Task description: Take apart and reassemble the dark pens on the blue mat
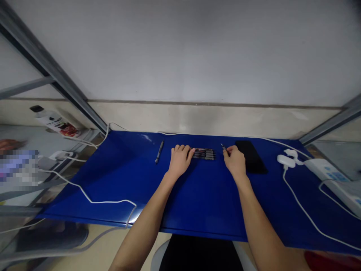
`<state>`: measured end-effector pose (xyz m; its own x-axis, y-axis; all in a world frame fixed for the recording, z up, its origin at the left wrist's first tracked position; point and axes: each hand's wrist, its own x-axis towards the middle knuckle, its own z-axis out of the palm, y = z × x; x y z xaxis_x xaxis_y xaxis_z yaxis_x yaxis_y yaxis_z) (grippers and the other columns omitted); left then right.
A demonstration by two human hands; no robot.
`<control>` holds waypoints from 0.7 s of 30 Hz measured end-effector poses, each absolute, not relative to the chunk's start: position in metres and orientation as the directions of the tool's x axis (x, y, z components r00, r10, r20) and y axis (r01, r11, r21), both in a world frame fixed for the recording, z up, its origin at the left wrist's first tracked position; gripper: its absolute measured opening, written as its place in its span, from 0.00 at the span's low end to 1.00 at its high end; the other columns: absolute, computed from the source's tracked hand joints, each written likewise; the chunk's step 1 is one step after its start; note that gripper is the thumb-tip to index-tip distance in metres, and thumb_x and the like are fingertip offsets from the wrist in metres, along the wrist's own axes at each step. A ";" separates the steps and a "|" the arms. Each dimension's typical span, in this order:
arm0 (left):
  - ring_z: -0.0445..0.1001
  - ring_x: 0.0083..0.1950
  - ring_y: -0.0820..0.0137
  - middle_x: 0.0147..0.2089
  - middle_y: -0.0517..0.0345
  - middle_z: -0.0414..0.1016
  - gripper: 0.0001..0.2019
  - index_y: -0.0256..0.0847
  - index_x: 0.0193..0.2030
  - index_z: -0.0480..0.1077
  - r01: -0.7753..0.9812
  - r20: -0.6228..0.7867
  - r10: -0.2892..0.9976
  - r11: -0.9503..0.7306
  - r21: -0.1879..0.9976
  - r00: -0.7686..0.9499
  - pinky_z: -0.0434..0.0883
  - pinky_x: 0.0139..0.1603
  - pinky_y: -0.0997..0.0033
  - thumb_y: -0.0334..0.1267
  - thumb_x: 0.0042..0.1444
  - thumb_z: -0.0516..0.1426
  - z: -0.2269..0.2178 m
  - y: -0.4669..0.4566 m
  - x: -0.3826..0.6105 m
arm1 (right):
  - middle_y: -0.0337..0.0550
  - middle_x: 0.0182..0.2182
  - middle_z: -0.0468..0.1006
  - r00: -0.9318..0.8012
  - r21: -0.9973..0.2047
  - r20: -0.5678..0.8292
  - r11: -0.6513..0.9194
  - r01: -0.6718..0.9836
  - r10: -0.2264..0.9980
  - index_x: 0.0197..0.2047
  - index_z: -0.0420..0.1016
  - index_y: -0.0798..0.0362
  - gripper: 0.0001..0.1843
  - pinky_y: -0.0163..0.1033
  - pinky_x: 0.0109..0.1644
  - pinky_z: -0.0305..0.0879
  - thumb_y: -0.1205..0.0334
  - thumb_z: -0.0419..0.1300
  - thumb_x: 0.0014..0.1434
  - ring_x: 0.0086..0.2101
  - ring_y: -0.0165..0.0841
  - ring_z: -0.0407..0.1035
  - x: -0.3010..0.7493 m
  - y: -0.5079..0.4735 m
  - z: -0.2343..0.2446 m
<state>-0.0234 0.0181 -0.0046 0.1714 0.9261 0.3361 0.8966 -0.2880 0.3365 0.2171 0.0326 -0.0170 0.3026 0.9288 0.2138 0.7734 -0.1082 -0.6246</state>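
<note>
Several dark pens (pixel 207 154) lie side by side in a row on the blue desk (pixel 201 201), grey ends to the right. My left hand (pixel 179 160) is closed over their left ends, thumb against the row; the covered ends are hidden. Right of the row, my right hand (pixel 235 161) pinches another pen (pixel 223 147), whose thin tip sticks out at the upper left of the fingers. A single pen (pixel 159 152) lies apart, to the left of my left hand. Just beyond my right hand is a flat black phone-like slab (pixel 251 157).
At right are a white charger (pixel 285 161) with a cable and a white power strip (pixel 328 173). A white cable (pixel 105 202) crosses the desk's left front. A bottle (pixel 58 122) stands beyond the left frame post. Another person's hand (pixel 11 145) shows far left.
</note>
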 end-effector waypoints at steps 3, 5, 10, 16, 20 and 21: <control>0.64 0.43 0.62 0.39 0.53 0.73 0.21 0.42 0.39 0.68 0.895 0.344 0.922 -0.297 0.332 0.179 0.55 0.43 0.63 0.50 0.70 0.40 -0.006 0.018 -0.024 | 0.45 0.30 0.76 0.243 -0.903 0.161 0.044 0.428 0.956 0.40 0.75 0.54 0.12 0.42 0.38 0.65 0.55 0.63 0.56 0.32 0.37 0.70 0.210 0.034 -0.009; 0.64 0.43 0.62 0.38 0.53 0.72 0.21 0.42 0.39 0.68 0.895 0.349 0.919 -0.302 0.328 0.183 0.55 0.43 0.63 0.50 0.70 0.41 -0.006 0.018 -0.024 | 0.42 0.28 0.74 0.162 -0.984 0.095 0.068 0.164 0.982 0.41 0.76 0.53 0.15 0.40 0.36 0.65 0.53 0.66 0.54 0.29 0.33 0.68 0.203 0.033 -0.004; 0.64 0.43 0.62 0.39 0.53 0.73 0.20 0.42 0.40 0.68 0.899 0.350 0.918 -0.301 0.318 0.184 0.56 0.42 0.63 0.50 0.70 0.41 -0.006 0.018 -0.023 | 0.41 0.28 0.75 0.084 -0.993 0.046 0.055 -0.107 0.995 0.39 0.79 0.55 0.15 0.38 0.37 0.66 0.53 0.68 0.52 0.29 0.30 0.68 0.191 0.028 0.002; 0.64 0.44 0.62 0.39 0.53 0.73 0.20 0.41 0.40 0.69 0.903 0.352 0.921 -0.286 0.321 0.167 0.56 0.43 0.62 0.49 0.70 0.42 -0.004 0.018 -0.023 | 0.42 0.29 0.76 0.072 -0.990 0.026 0.036 -0.134 0.997 0.40 0.80 0.54 0.15 0.38 0.38 0.67 0.53 0.69 0.52 0.29 0.30 0.68 0.188 0.026 0.002; 0.65 0.44 0.62 0.39 0.52 0.72 0.19 0.42 0.40 0.69 0.899 0.356 0.920 -0.287 0.332 0.163 0.56 0.43 0.63 0.49 0.69 0.42 -0.005 0.019 -0.023 | 0.42 0.29 0.77 0.092 -0.993 0.039 0.049 -0.108 0.995 0.40 0.80 0.54 0.16 0.39 0.38 0.68 0.53 0.69 0.52 0.29 0.30 0.69 0.187 0.027 0.003; 0.65 0.44 0.62 0.39 0.52 0.72 0.19 0.42 0.40 0.69 0.898 0.352 0.922 -0.286 0.335 0.163 0.56 0.43 0.63 0.49 0.69 0.42 -0.005 0.019 -0.023 | 0.42 0.29 0.77 0.092 -0.994 0.043 0.052 -0.097 0.995 0.39 0.80 0.54 0.16 0.39 0.38 0.68 0.52 0.69 0.52 0.29 0.31 0.69 0.187 0.027 0.003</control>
<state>-0.0228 0.0186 -0.0050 0.1626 0.9216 0.3525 0.8977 -0.2864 0.3349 0.1872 0.0270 0.0025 0.0923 0.9948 0.0425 -0.0973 0.0515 -0.9939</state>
